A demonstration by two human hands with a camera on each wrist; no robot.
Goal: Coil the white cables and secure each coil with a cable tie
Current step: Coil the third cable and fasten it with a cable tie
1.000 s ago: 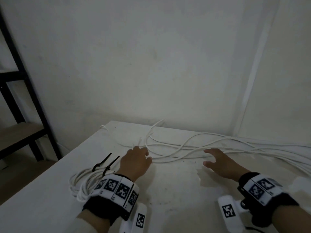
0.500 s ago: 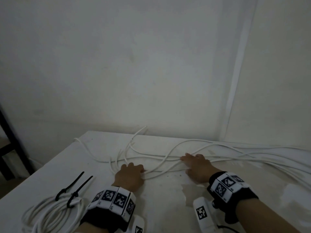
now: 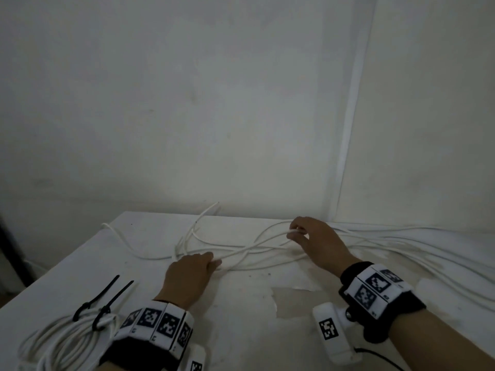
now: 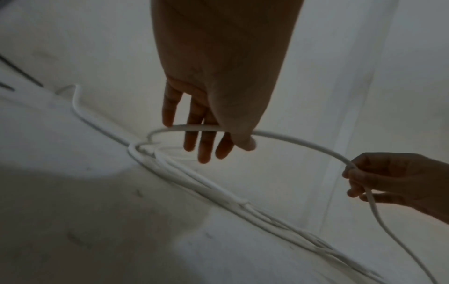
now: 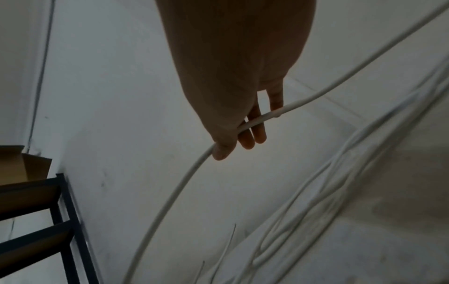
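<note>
Several loose white cables (image 3: 401,242) lie across the back of the white table (image 3: 254,317). One strand (image 3: 254,247) runs between my hands. My left hand (image 3: 214,262) pinches it between thumb and fingers low over the table; the left wrist view shows the strand (image 4: 303,143) passing under the thumb of that left hand (image 4: 226,146). My right hand (image 3: 294,232) pinches the same strand farther back and right, raised off the table. In the right wrist view, its thumb (image 5: 221,151) presses the cable (image 5: 316,96) against the fingers. A finished coil (image 3: 67,341) with two black ties (image 3: 101,303) lies at the near left.
The wall stands right behind the table, with a corner at the right. A black shelf frame (image 5: 63,221) carrying a cardboard box (image 5: 21,165) stands to the left of the table. The table's left edge runs diagonally beside the tied coil.
Both hands lay on the cables before. My right hand has since pinched a strand and lifted it back and to the right, while my left hand has taken hold of the same strand.
</note>
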